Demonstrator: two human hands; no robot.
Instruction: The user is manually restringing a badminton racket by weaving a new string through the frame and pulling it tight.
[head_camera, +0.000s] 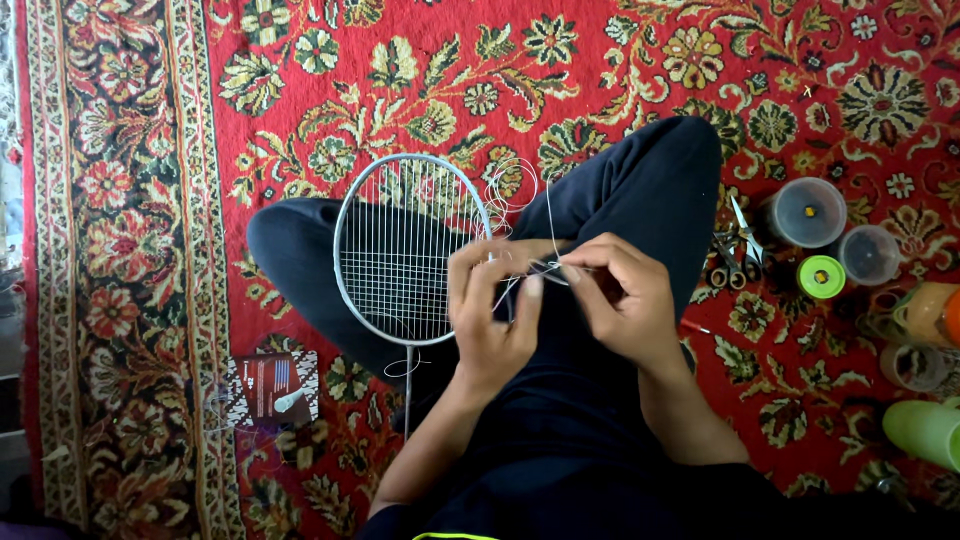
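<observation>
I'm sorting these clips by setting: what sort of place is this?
Probably a home floor used as a workspace: a red floral carpet, the person sitting cross-legged with a racket, and scissors and lidded tubs beside them.

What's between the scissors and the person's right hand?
In the head view, the right knee in dark trousers and a strip of red carpet lie between the scissors and the right hand.
</observation>
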